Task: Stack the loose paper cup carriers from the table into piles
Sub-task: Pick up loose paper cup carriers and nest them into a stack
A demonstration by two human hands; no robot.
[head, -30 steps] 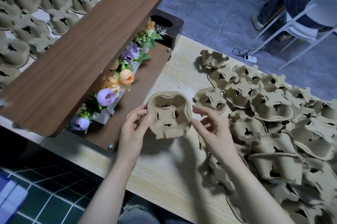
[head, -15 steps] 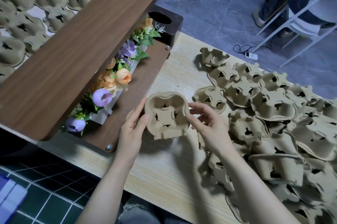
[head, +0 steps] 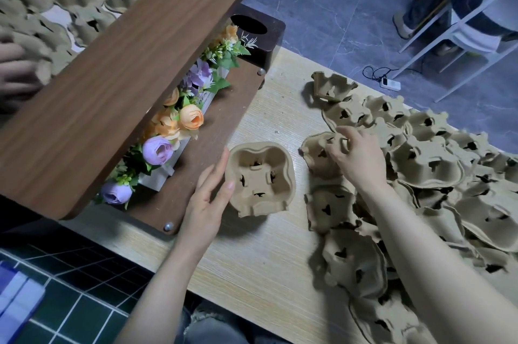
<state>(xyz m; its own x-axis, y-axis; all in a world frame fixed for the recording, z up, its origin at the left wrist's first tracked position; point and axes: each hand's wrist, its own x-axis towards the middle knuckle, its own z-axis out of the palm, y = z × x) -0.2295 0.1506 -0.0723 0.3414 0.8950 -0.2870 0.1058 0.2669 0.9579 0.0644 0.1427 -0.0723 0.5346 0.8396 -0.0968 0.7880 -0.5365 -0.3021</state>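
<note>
Left hand (head: 208, 198) flat, fingers straight against stacked carrier (head: 259, 178); right hand (head: 356, 156) pinches loose carrier (head: 319, 153) at heap's (head: 429, 164) left edge.

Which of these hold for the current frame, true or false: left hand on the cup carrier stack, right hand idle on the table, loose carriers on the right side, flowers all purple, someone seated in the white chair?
1. The left hand rests against the side of the carrier stack. True.
2. The right hand lies idle on the bare table. False: its fingers pinch a loose carrier at the edge of the heap.
3. The loose carriers lie on the table's right side. True.
4. The flowers are all purple. False: some are orange.
5. A person sits in the white chair. True, only legs visible.
</note>
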